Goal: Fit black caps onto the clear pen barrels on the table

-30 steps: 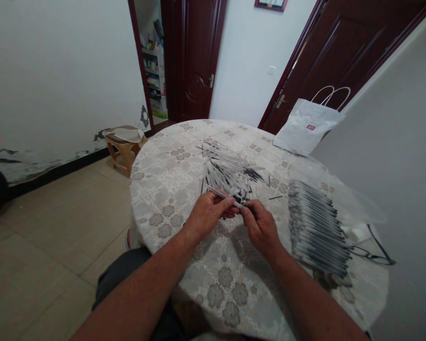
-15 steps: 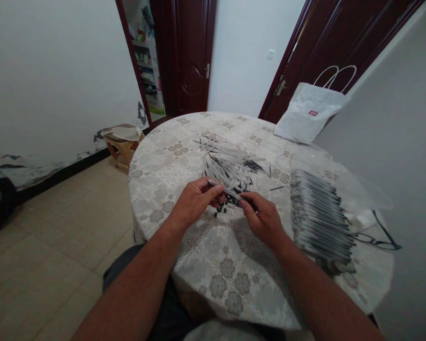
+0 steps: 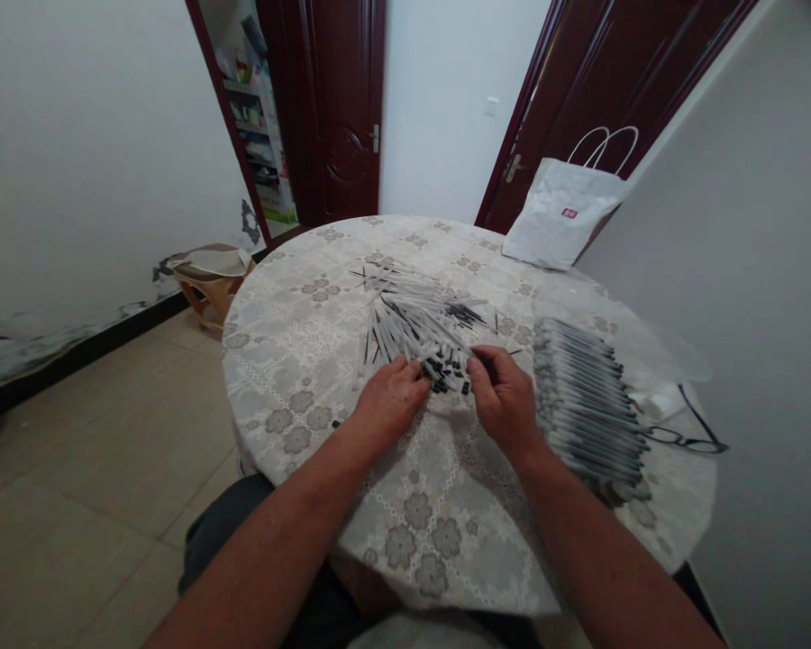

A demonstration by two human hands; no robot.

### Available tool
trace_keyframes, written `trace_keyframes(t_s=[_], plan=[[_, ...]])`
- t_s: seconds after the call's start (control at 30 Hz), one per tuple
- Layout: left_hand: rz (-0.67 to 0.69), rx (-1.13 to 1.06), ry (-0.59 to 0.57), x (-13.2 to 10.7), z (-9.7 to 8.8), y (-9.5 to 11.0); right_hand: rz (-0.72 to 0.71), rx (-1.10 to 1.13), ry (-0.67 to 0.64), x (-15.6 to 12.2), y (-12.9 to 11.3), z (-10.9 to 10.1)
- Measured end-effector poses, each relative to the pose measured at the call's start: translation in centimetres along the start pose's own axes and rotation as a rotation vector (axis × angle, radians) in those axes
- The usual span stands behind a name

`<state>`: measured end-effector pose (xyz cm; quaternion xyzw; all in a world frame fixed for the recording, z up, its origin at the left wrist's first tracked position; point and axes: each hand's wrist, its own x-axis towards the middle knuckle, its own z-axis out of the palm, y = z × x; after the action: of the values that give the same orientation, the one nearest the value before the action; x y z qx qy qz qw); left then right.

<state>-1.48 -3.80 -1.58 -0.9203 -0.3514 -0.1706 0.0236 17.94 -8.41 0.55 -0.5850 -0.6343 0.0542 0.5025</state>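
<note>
My right hand [image 3: 505, 397] is closed, with thumb and forefinger pinching a slim grey pen [image 3: 460, 342] that points away to the upper left. My left hand [image 3: 393, 397] is palm down at the near edge of the pile, its fingers bent and close together by the small black caps [image 3: 439, 374]. Its fingertips are partly hidden, so what they pinch does not show. Beyond both hands spreads a loose heap of pale pen barrels [image 3: 405, 315]. Thin black pieces [image 3: 465, 315] lie at the heap's right side.
Many grey pens lie stacked in a neat row [image 3: 585, 401] on the right of the round, cloth-covered table [image 3: 277, 333]. Beside them are eyeglasses [image 3: 682, 440] and clear plastic film [image 3: 669, 347]. A white paper bag [image 3: 560, 212] stands at the back right. A wooden stool [image 3: 209, 284] is left of the table.
My left hand has let go of the pen and dropped to the black caps. The pen stays in my right hand. The whole view has shifted slightly, moving the scene leftward.
</note>
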Motion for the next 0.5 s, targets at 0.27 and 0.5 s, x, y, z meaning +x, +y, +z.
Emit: trace_keyframes(t_s=[0.27, 0.5], plan=[[-0.013, -0.005, -0.046, -0.12, 0.20, 0.31, -0.016, 0.015, -0.019, -0.09, 0.07, 0.15], [-0.040, -0.004, -0.046, -0.25, 0.25, 0.72, -0.031, 0.034, -0.027, -0.24, 0.21, 0.47]])
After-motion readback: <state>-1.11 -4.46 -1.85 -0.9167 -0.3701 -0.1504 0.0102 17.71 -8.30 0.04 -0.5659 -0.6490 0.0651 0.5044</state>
